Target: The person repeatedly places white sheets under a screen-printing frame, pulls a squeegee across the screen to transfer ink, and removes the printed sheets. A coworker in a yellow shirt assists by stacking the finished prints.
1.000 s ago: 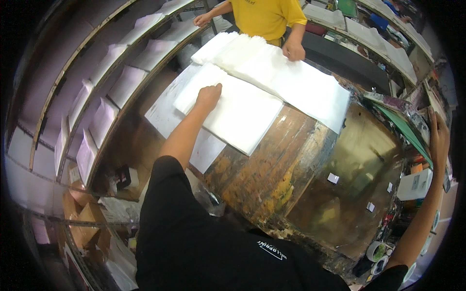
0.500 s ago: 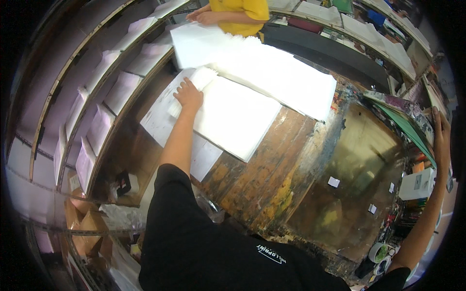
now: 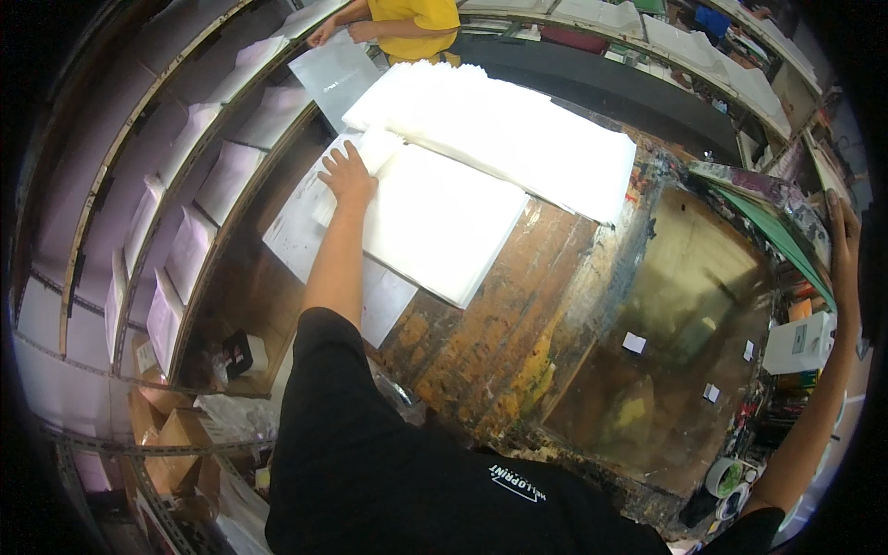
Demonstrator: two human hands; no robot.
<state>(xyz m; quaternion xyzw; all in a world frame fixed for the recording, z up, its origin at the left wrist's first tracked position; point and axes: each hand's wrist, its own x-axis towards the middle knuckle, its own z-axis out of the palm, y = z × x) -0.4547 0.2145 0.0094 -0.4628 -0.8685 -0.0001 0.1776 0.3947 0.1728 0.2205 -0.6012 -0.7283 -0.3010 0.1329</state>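
Black, short-sleeved fabric T-shirt (image 3: 398, 462), its left sleeve (image 3: 319, 379) and right sleeve (image 3: 754, 535) ending well back from the bare hands (image 3: 349, 176), both forearms (image 3: 337, 264) uncovered. A small white printed logo (image 3: 517, 483), lettering with a thin angular outline, marks the front, nearer the body than the hands.

A white paper stack (image 3: 449, 222) lies flat on the table (image 3: 490, 347), and a green, apparently paint-stained frame (image 3: 779, 239) tilts at right.

A paint-smeared wooden table (image 3: 490, 351), white paper stacks (image 3: 449, 227) and sheet-lined racks (image 3: 220, 231) mark a workshop.
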